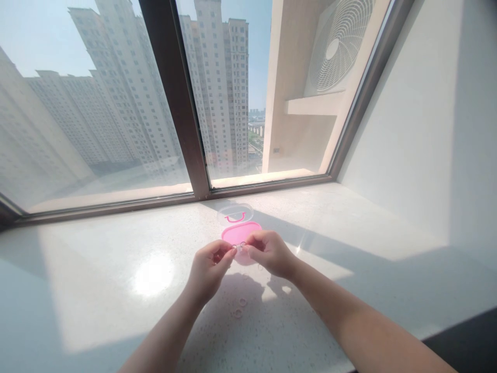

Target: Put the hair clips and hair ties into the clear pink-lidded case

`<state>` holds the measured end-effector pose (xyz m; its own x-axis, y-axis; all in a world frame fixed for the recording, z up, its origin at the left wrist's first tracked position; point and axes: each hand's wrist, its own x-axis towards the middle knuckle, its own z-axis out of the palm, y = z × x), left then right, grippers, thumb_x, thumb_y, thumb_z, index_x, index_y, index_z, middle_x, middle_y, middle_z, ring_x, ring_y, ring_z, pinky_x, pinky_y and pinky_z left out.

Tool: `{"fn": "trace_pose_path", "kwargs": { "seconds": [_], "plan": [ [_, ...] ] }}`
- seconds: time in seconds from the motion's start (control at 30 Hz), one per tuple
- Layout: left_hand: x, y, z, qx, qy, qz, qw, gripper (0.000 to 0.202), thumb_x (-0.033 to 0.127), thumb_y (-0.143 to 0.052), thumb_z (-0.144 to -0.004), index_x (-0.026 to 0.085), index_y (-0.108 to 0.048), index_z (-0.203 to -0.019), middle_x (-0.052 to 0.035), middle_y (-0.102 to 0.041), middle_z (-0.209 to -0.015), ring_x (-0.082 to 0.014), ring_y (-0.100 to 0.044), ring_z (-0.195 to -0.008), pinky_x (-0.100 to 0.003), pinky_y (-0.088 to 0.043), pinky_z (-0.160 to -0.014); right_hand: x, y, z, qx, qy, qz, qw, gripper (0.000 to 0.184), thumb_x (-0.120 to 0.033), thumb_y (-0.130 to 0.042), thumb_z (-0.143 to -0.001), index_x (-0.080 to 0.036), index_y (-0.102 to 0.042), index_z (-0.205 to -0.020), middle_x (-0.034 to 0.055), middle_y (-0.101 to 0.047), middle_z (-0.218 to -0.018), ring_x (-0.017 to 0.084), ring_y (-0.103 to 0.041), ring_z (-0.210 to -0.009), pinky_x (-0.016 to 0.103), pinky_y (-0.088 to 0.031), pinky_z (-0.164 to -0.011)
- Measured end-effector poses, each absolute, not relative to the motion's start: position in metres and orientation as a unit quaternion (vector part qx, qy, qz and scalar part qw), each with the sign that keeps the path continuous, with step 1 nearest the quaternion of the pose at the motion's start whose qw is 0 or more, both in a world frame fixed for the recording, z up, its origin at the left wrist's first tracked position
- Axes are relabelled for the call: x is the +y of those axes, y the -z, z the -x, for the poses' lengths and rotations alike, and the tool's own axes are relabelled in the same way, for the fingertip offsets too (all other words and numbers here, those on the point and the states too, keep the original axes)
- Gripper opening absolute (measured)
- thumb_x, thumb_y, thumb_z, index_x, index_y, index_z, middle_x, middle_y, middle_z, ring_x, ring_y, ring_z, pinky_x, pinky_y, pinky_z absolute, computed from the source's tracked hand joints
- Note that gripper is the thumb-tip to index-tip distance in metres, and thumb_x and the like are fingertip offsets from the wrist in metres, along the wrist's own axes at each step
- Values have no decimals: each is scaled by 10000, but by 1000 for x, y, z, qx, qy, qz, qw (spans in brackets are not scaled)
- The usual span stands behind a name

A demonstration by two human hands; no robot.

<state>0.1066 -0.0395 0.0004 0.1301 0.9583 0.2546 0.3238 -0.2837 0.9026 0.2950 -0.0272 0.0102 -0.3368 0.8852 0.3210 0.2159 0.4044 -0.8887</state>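
My left hand (212,267) and my right hand (267,251) meet above the white sill, fingers pinched together. Between the fingertips they hold a tiny clear ring or band (240,245). Right behind the hands lies a small pink case (238,231), open, with its clear lid (235,213) tipped back toward the window. Two or three small clear rings (239,306) lie on the sill below my hands, in the shadow of my arms.
The white stone sill (116,280) runs wide to the left and right. A large window with a dark frame (182,103) stands behind the case. A white wall (427,145) closes the right side. A dark edge (466,336) shows at bottom right.
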Motion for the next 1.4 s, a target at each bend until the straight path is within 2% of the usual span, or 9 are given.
{"fn": "trace_pose_path", "kwargs": {
  "seconds": [0.23, 0.77, 1.23, 1.4],
  "plan": [
    [-42, -1, -107, 486, -425, -714, 270, 192, 321, -601, -831, 169, -682, -747, -12, -637, -639, -132, -537, -566, -218, -405, -531, -29, -11, -293, -739, -359, 389, 416, 169, -195, -573, -785, -141, -594, -627, -45, -424, -533, 89, -370, -521, 212, -297, -492],
    [-40, 2, -106, 498, -457, -660, 329, 252, 399, -634, -819, 155, -686, -779, -15, -618, -629, -144, -568, -568, -241, -438, -539, -28, -9, -295, -737, -355, 390, 424, 176, -199, -563, -807, -137, -608, -648, -38, -442, -547, 93, -386, -531, 215, -306, -501],
    [-41, -2, -104, 493, -455, -677, 303, 213, 357, -634, -829, 156, -688, -783, -19, -644, -641, -137, -583, -563, -228, -452, -527, -28, -9, -296, -737, -350, 387, 429, 182, -189, -562, -806, -145, -576, -630, -40, -452, -545, 91, -393, -525, 212, -312, -500],
    [-42, -5, -102, 487, -498, -666, 268, 196, 325, -632, -824, 154, -681, -742, -16, -646, -622, -124, -563, -542, -221, -446, -516, -26, -11, -300, -712, -327, 401, 475, 180, -232, -572, -824, -142, -613, -674, -20, -512, -582, 104, -439, -544, 218, -343, -512]
  ]
}}
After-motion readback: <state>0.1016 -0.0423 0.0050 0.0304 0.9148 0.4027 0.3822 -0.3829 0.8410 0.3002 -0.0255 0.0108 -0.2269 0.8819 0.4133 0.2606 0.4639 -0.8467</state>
